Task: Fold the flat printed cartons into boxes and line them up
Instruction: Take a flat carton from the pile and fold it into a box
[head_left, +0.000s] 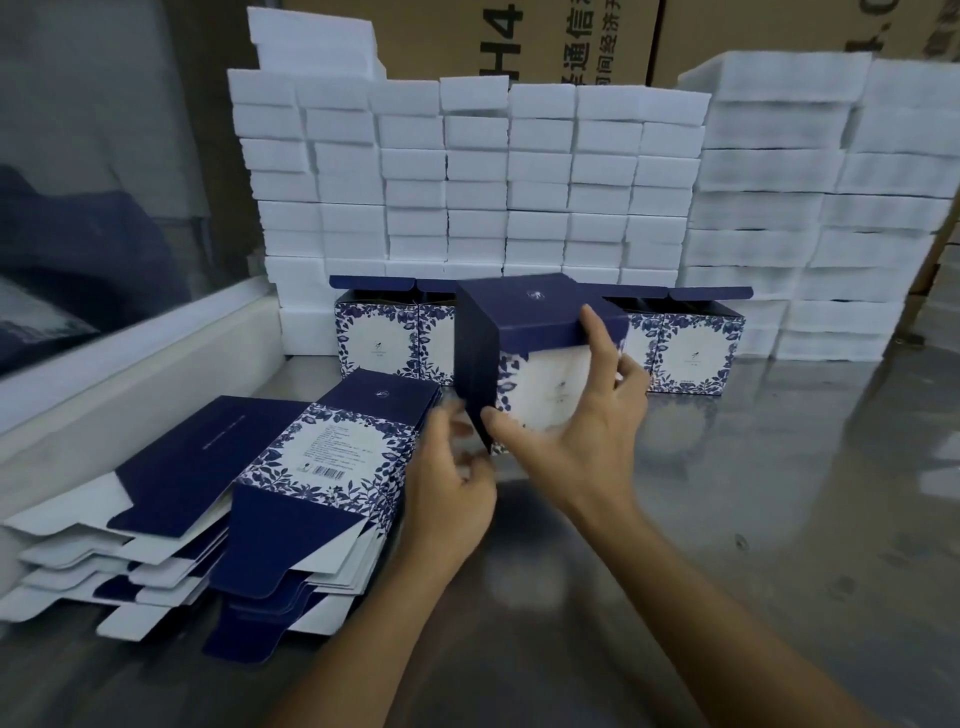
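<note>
While white foam blocks wall off whatever lies behind the folded carton, it stands on the tabletop, hiding part of a row of boxes behind it. Right hand grips its front; left hand, blurred, touches its lower corner. Flat cartons lie left of it.

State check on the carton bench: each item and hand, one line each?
Carton in hand: erected, held above the table, navy flap folded over.
Right hand: grips that carton.
Left hand: at the carton's lower corner, blurred.
Flat cartons: unfolded, stacked left.
Finished boxes: upright in a row, top flaps open.
Foam blocks: stacked behind.
</note>
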